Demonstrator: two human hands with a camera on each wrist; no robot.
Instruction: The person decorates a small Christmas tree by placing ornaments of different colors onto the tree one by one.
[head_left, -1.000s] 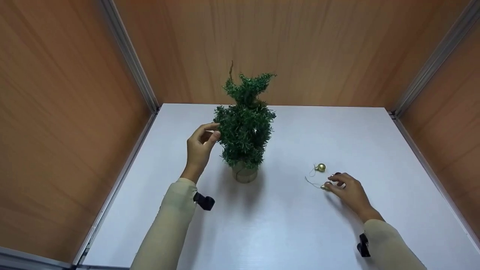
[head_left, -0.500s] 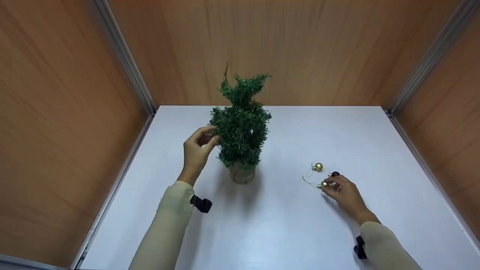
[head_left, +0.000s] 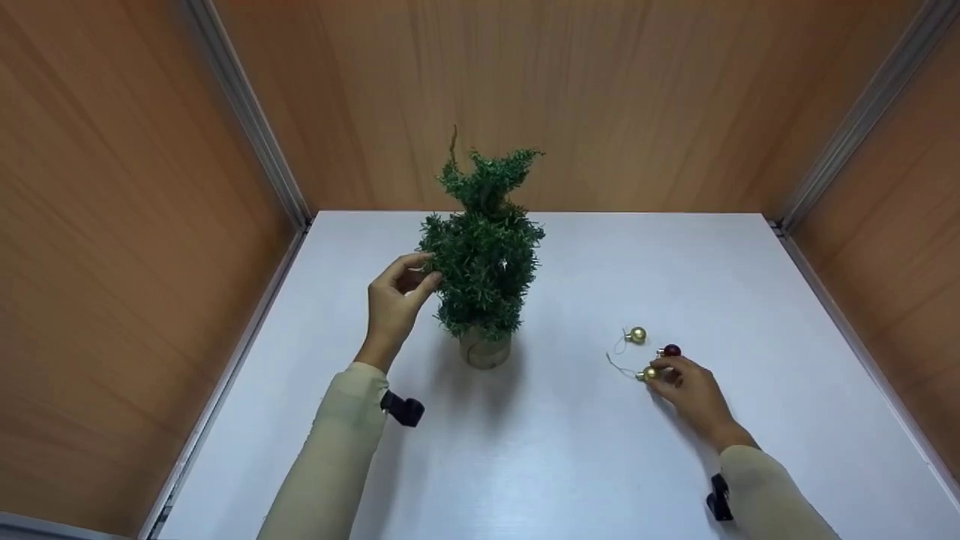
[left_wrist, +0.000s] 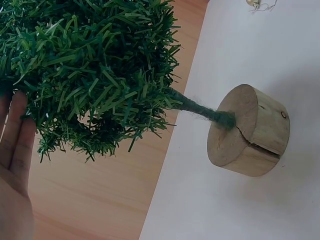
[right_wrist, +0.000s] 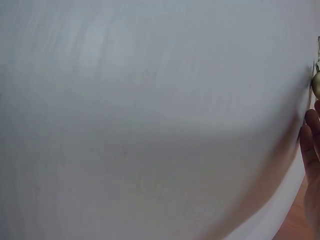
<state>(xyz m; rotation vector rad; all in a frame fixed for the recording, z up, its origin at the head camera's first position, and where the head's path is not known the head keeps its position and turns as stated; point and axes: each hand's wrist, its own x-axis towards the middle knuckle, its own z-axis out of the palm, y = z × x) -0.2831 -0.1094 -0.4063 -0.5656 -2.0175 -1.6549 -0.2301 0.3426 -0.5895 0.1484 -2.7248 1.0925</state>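
A small green artificial Christmas tree (head_left: pixel 484 262) stands upright on a round wooden base (left_wrist: pixel 255 135). My left hand (head_left: pixel 394 304) grips the edge of its foliage on the left side, with fingertips partly hidden among the needles. Right of the tree, my right hand (head_left: pixel 694 394) pinches a small gold bauble (head_left: pixel 649 373) low over the white table. A thin loop of string trails left from that bauble. Just behind the fingers lies a dark red bauble (head_left: pixel 672 350). Another gold bauble (head_left: pixel 637 335) with its string lies slightly farther back.
The white table (head_left: pixel 570 465) is enclosed by a wood-grain back panel (head_left: pixel 637 105) and side panels with metal corner posts (head_left: pixel 259 112). A black wrist camera (head_left: pixel 403 409) sits on the left sleeve.
My right fingers have shifted slightly off the baubles, so the gold and the dark red ones show more. The head view has shifted a little. My left hand stays at the tree.
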